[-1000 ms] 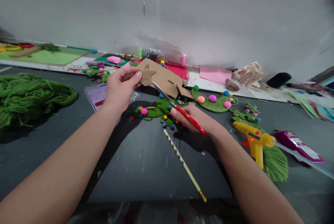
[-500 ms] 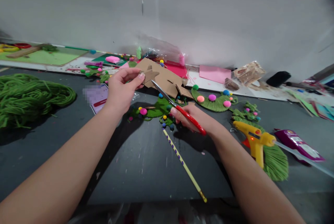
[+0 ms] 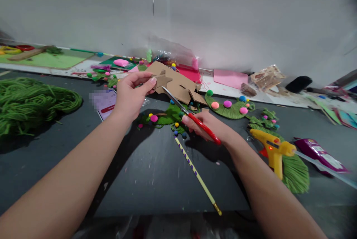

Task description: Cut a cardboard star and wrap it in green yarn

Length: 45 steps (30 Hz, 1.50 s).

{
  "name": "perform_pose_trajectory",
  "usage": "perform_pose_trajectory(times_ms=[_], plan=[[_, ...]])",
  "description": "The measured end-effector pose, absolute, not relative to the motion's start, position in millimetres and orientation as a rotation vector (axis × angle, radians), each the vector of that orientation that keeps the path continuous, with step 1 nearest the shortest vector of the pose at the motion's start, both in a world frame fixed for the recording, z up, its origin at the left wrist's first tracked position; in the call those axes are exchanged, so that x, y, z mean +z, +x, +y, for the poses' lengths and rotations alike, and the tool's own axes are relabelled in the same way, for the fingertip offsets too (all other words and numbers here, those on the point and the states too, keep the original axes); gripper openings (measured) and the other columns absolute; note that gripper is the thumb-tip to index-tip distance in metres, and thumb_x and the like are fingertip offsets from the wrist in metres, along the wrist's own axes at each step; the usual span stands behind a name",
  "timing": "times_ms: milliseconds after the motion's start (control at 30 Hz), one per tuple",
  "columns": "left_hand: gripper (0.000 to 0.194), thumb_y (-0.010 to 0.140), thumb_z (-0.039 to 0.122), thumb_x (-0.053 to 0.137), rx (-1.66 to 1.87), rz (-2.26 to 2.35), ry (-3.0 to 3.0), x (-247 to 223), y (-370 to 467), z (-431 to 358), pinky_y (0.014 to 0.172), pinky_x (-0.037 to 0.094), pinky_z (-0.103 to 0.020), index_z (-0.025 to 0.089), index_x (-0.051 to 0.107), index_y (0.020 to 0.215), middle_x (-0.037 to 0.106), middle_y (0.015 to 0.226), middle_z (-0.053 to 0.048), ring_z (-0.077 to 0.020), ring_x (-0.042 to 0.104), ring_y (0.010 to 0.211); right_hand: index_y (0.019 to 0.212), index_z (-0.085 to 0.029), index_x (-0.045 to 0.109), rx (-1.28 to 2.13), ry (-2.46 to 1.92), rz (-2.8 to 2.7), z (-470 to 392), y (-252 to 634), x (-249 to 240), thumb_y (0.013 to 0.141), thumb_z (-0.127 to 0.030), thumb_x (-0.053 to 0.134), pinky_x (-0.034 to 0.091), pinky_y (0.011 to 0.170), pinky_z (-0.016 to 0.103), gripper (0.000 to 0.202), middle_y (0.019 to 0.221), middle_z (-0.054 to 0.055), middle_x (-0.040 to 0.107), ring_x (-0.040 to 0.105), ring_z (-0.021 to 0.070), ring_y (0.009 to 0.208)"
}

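Between thumb and fingers, my left hand pinches a small cardboard star. My right hand is closed round red-handled scissors, whose blades point up and left, their tips just below the star. Behind the star lies a larger sheet of brown cardboard with cut pieces at its right end. Under the hands are green yarn shapes dotted with coloured pom-poms. A pale yellow pencil with purple spots rests on the dark table in front of me.
A heap of green yarn lies at the left, near a phone. At the right are a yellow glue gun with its red light on, a yarn-wrapped leaf, a purple packet and a pom-pom crescent.
Hardly anything differs. The star in my left hand is turned slightly, and the whole view has shifted a little; both hands keep their grip.
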<state>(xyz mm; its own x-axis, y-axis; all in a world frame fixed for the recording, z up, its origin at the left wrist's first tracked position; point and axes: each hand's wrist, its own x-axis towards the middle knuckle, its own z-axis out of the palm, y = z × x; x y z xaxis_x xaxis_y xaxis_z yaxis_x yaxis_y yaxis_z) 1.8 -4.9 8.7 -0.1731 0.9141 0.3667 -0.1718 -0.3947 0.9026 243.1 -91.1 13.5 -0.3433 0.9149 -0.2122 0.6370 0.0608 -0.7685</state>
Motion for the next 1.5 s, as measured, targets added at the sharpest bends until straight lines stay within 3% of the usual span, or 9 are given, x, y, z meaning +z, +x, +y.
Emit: perform_pose_trajectory(times_ms=[400, 600, 1133, 1500], plan=[[0.022, 0.074, 0.021, 0.085, 1.693, 0.969, 1.293, 7, 1, -3, 0.067, 0.058, -0.026, 0.019, 0.077, 0.095, 0.075, 0.089, -0.004, -0.0139, 0.068, 0.076, 0.066, -0.018, 0.054, 1.193, -1.608, -1.955, -90, 240, 12, 0.085, -0.080, 0.055, 0.027, 0.044, 0.025, 0.064, 0.054, -0.003, 0.046, 0.037, 0.0076, 0.044], [0.021, 0.075, 0.023, 0.085, 1.699, 0.941, 1.307, 4, 0, 0, 0.065, 0.058, -0.025, 0.019, 0.078, 0.094, 0.074, 0.087, -0.003, -0.0132, 0.068, 0.075, 0.062, -0.018, 0.054, 1.150, -1.712, -1.906, -89, 237, 12, 0.084, -0.079, 0.056, 0.022, 0.042, 0.026, 0.065, 0.051, -0.003, 0.044, 0.033, 0.0076, 0.042], [0.018, 0.074, 0.019, 0.084, 1.680, 0.971, 1.243, 2, 0, 1, 0.064, 0.058, -0.026, 0.018, 0.078, 0.091, 0.073, 0.084, -0.003, -0.0135, 0.067, 0.072, 0.058, -0.018, 0.047, 1.113, -1.673, -1.940, -88, 234, 15, 0.081, -0.062, 0.068, 0.022, 0.043, 0.024, 0.054, 0.050, -0.005, 0.039, 0.033, 0.0066, 0.043], [0.019, 0.074, 0.022, 0.086, 1.678, 0.983, 1.254, -1, -1, 3, 0.067, 0.058, -0.029, 0.019, 0.078, 0.091, 0.072, 0.086, -0.003, -0.0146, 0.067, 0.074, 0.056, -0.017, 0.055, 1.083, -1.750, -1.949, -87, 232, 17, 0.078, -0.068, 0.070, 0.020, 0.043, 0.024, 0.057, 0.049, -0.004, 0.044, 0.027, 0.0054, 0.043]])
